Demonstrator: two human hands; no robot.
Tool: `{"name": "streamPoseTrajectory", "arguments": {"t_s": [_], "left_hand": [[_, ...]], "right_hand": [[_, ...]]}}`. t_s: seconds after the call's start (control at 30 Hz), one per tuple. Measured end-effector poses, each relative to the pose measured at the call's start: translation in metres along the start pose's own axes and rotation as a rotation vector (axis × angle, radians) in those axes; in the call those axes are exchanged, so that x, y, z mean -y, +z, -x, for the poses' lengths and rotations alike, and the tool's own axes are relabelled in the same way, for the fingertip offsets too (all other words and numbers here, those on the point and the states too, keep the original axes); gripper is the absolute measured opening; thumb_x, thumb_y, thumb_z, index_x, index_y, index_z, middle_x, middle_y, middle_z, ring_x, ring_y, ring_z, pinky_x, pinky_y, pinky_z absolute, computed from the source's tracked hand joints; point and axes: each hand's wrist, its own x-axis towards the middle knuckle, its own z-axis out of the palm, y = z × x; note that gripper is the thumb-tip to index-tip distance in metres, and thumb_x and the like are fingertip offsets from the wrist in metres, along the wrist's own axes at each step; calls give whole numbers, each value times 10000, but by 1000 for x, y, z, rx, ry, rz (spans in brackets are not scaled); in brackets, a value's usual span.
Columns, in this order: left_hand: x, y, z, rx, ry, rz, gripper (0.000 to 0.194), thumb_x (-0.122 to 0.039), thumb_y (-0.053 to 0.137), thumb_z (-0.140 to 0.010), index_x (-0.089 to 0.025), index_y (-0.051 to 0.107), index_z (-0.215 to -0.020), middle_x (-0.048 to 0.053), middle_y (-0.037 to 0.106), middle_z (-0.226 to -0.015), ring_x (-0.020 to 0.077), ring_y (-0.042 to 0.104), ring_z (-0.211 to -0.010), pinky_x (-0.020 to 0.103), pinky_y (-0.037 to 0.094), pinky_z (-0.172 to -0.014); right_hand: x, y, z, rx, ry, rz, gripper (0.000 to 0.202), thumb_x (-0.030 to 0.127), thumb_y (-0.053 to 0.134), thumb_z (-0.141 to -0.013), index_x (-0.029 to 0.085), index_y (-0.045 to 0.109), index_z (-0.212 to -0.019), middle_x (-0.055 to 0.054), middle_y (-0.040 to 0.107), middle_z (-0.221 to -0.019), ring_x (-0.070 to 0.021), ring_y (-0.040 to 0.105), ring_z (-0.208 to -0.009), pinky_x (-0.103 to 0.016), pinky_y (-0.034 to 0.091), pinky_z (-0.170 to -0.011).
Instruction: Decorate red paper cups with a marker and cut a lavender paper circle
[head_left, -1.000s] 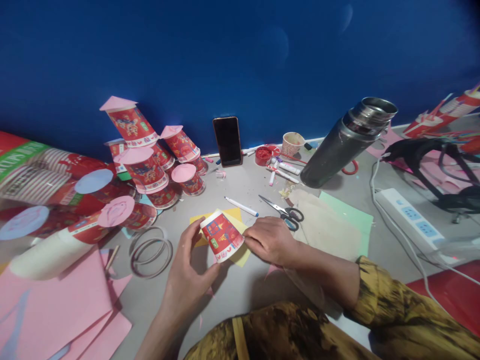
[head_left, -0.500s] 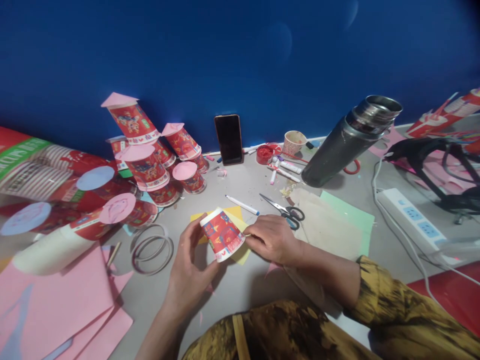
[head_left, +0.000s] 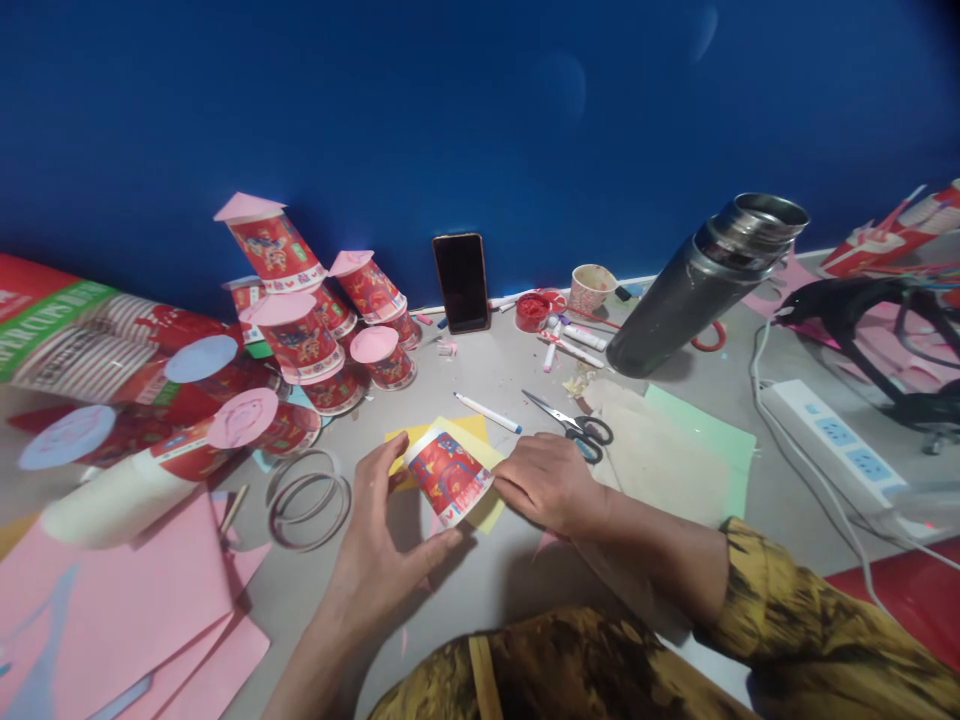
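Fingers (head_left: 385,460) of the left hand (head_left: 375,535) spread around the paper cup (head_left: 448,478), their grip impossible to judge; the cup tilts over yellow paper (head_left: 489,516), long axis slanting, narrow base pointing forward-left, rim back-right, pinched by the right hand (head_left: 551,485).

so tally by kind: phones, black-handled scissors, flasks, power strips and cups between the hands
Red printed paper cup: 1
Black rectangular phone: 1
Black-handled metal scissors: 1
Dark grey metal flask: 1
White power strip: 1
Total: 5
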Motion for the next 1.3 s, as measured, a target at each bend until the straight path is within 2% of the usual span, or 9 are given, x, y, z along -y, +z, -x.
{"name": "streamPoseTrajectory", "arguments": {"t_s": [0.1,0.23,0.33,0.5,0.7,0.83,0.97,1.1,1.3], "left_hand": [[-6,-2,-3,7,49,-109,887,-489,827,-815,-276,419,-1573,159,516,-1479,376,646,-1252,580,593,-1033],[-5,-1,-7,-46,165,-257,826,-423,790,-832,-232,437,-1553,174,577,-1428,407,616,-1296,623,556,-1077],[2,1,-9,-107,173,-260,829,-349,772,-835,-228,413,-1573,182,572,-1469,408,613,-1328,618,549,-1095],[13,7,-9,-172,99,-154,917,-264,800,-790,-252,391,-1612,177,519,-1567,415,558,-1413,635,468,-1184],[19,16,-9,-175,2,137,924,-175,817,-750,-278,427,-1581,158,488,-1619,385,500,-1492,599,385,-1256],[20,19,-9,-229,-78,382,880,-182,851,-721,-286,483,-1513,146,525,-1590,341,528,-1482,469,466,-1208],[18,17,-10,-215,-178,587,815,-247,896,-684,-279,557,-1424,130,631,-1487,320,639,-1364,359,592,-1037],[19,12,-12,-270,-222,614,846,-273,951,-610,-268,584,-1372,120,673,-1420,318,672,-1300,333,625,-963],[22,16,-15,-379,-228,490,769,-339,899,-711,-285,530,-1383,107,647,-1382,290,674,-1264,403,599,-1020]], "right_hand": [[0,-1,0,6,-16,-1,383,240,490,-1115,211,678,-783,-6,668,-653,-155,559,-628,-342,337,-651],[1,-1,-1,-37,28,0,336,302,523,-1119,211,697,-847,-10,698,-674,-163,590,-639,-336,355,-658],[1,3,-1,-43,104,-6,277,367,563,-1111,194,710,-952,-26,738,-730,-174,625,-661,-328,367,-661],[-2,8,2,63,151,-29,224,282,586,-1084,193,700,-913,-34,761,-791,-171,658,-696,-321,364,-659],[-3,10,4,183,198,-36,204,269,615,-1057,194,706,-891,-27,769,-786,-167,670,-706,-312,361,-671],[-2,10,3,233,216,-55,209,254,611,-1053,201,710,-878,-20,778,-790,-161,682,-708,-307,358,-672],[-1,9,1,266,229,-71,196,246,626,-1040,202,714,-870,-15,784,-795,-159,689,-710,-302,355,-672],[-2,9,1,296,237,-86,202,252,618,-1046,198,714,-876,-25,788,-813,-159,683,-724,-298,350,-676],[-1,12,3,308,205,-80,209,243,620,-1037,198,705,-852,-24,775,-793,-159,659,-718,-305,331,-674]]}}
